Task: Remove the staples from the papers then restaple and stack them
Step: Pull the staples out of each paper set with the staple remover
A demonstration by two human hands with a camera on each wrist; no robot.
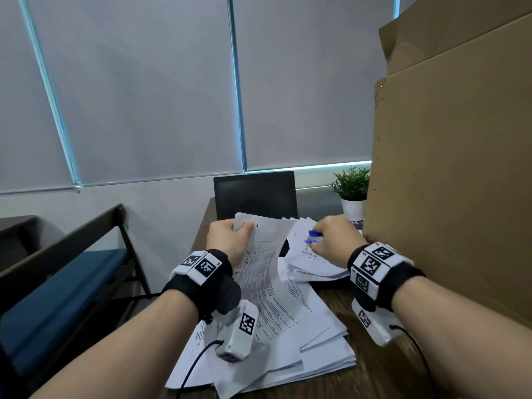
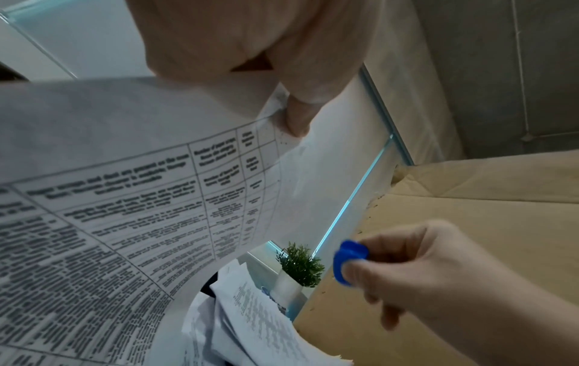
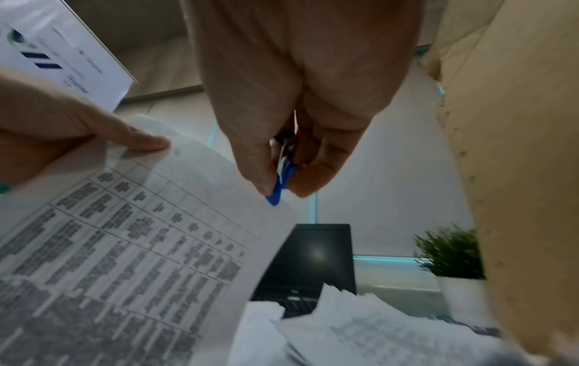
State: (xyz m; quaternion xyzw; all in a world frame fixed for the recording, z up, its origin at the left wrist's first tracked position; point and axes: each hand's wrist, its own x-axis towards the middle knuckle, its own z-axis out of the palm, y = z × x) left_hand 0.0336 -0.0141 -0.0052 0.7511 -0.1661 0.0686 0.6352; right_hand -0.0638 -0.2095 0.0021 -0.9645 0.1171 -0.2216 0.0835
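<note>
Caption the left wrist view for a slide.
Left hand pinches a printed sheet while right hand holds a blue staple remover.

Tall cardboard box [image 1: 449, 197] close along the right, laptop [image 1: 255, 194] and potted plant [image 1: 353, 191] behind, open room leftward.

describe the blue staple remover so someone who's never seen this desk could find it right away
Start at the tall cardboard box on the desk's right side; just left of it, over a loose heap of papers, is the right hand. Pinched in it is the staple remover, the only bright blue thing among white pages.
</note>
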